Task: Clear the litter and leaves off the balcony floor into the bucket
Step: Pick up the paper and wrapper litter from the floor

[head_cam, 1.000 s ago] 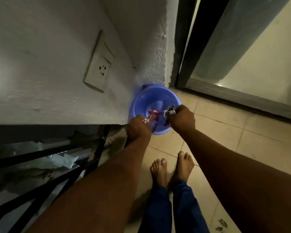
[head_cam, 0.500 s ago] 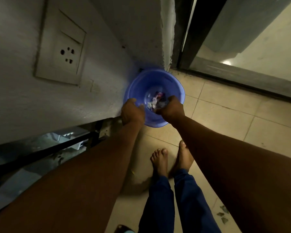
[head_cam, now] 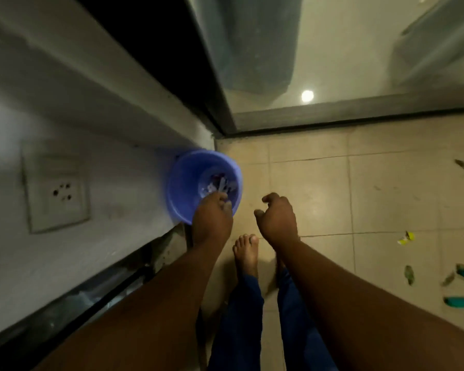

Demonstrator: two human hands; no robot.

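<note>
**Bucket in the corner, more litter out on the tiles**

I see the bucket tucked against the wall, wrappers lying inside. My left hand hangs over its rim, fingers down, gripping nothing I can make out. My right hand hovers loosely curled, empty. Leaves and a yellow scrap lie on the floor, well apart to the right.

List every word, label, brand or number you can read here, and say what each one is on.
None can be read.
Wrappers in the bucket: print too blurred.
Yellow scrap on the floor: too small and blurred.
Wall socket: no marking shows.
</note>
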